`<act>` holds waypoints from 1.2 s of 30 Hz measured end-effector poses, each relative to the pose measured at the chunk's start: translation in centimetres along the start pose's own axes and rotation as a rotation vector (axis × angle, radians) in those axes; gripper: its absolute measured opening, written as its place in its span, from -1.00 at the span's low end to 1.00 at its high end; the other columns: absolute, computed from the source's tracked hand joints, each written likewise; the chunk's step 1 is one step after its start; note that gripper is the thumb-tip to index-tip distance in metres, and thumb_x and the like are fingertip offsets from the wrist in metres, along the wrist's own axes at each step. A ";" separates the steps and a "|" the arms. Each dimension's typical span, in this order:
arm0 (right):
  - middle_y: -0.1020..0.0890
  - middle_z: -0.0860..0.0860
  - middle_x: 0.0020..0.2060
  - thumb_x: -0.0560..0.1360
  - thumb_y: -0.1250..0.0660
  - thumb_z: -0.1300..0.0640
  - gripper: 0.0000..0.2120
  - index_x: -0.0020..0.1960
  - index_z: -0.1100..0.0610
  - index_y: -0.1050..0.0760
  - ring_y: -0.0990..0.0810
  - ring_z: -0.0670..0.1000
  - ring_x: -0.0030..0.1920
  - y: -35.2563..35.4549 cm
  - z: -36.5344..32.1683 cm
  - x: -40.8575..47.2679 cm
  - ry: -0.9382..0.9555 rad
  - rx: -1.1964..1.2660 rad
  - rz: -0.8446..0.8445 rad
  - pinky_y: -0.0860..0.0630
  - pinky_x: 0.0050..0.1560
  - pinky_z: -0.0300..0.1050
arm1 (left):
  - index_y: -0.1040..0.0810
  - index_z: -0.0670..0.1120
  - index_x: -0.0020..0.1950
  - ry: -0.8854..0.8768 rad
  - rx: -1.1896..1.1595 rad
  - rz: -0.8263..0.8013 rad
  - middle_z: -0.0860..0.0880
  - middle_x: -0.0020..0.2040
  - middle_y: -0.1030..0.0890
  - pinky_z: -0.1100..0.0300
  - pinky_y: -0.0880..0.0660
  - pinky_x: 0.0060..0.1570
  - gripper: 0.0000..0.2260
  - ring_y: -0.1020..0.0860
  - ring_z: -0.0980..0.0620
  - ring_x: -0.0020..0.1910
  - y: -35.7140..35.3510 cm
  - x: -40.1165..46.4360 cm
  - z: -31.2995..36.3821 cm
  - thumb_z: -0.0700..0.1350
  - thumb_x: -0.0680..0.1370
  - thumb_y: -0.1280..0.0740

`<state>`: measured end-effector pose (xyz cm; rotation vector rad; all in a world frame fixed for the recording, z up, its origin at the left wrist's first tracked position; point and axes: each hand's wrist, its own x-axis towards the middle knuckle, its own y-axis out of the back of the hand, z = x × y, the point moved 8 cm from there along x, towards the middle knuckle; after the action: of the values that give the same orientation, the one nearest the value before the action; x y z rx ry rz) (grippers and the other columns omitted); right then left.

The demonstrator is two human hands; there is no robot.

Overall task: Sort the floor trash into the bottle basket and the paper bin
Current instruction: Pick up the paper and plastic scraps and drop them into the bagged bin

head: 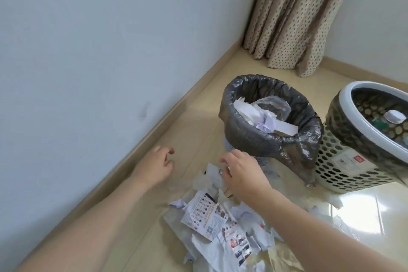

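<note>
The pale wall (99, 40) filled the upper left of the frame, and the dotted curtain (302, 17) hung at the upper right down to the tan floor (205, 106). Right of centre stood your paper bin (249, 137), lined with a dark bag and already holding crumpled white sheets. Just beside it, at the right edge, stood your bottle basket (344, 168), a perforated tub with a pale rim and a capped bottle (395, 116) inside.

Along the lower middle of the frame the paper pile (223, 225) lay spread on the floor: printed leaflets, torn white scraps and crumpled tissue, reaching from the foot of the bin toward the bottom edge.

Your right hand (240, 172) came in from the lower right and sat over the upper end of that pile, fingers curled down onto a pale scrap (213, 171); whether it truly gripped the scrap I cannot tell. Your left hand (157, 164) hovered left of the pile near the skirting, fingers loosely bent and holding nothing.
</note>
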<state>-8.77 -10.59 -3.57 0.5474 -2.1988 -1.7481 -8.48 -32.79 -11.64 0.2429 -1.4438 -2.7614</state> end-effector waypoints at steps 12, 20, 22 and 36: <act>-0.47 0.07 0.15 0.51 -0.23 0.15 -0.71 0.23 0.09 -0.42 -0.40 0.12 0.19 -13.1 -2.5 4.4 -0.022 -0.217 -0.371 -0.29 0.20 -0.05 | -0.51 0.00 -0.09 -0.309 0.311 0.325 0.03 -0.21 -0.48 0.07 -0.25 -0.21 -0.87 -0.47 -0.06 -0.24 -6.4 -3.7 -3.1 -0.02 0.53 -0.19; -0.54 -0.03 0.04 0.57 -0.14 0.19 -0.77 0.07 0.04 -0.55 -0.47 0.05 0.07 -10.7 -1.5 5.1 -0.064 -0.055 -0.271 -0.33 0.02 -0.13 | -0.51 -0.03 -0.09 -0.240 0.309 0.322 0.02 -0.21 -0.50 0.08 -0.25 -0.20 -0.85 -0.47 -0.06 -0.23 -6.4 -3.0 -3.6 -0.05 0.55 -0.16; -0.53 -0.03 0.00 0.58 -0.16 0.17 -0.83 0.02 0.06 -0.53 -0.49 0.05 0.04 -8.8 -0.9 4.7 -0.133 0.034 -0.208 -0.42 0.04 -0.08 | -0.49 -0.01 -0.08 -0.235 0.326 0.295 0.03 -0.20 -0.49 0.08 -0.27 -0.19 -0.85 -0.46 -0.06 -0.23 -6.6 -2.9 -3.8 -0.04 0.56 -0.14; -0.56 -0.05 -0.26 0.60 -0.18 0.14 -0.86 -0.07 0.08 -0.50 -0.51 -0.06 -0.33 10.0 2.3 1.6 -0.198 0.291 0.320 -0.46 -0.30 -0.13 | -0.24 -0.06 -0.31 -0.063 -0.333 0.154 0.00 -0.38 -0.33 0.13 -0.19 -0.39 -0.71 -0.28 0.01 -0.43 4.5 0.5 7.8 -0.11 0.61 -0.13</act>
<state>-12.43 -7.39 5.61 0.0704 -2.5294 -1.3804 -10.40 -29.02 -3.65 0.0365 -0.9427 -2.8414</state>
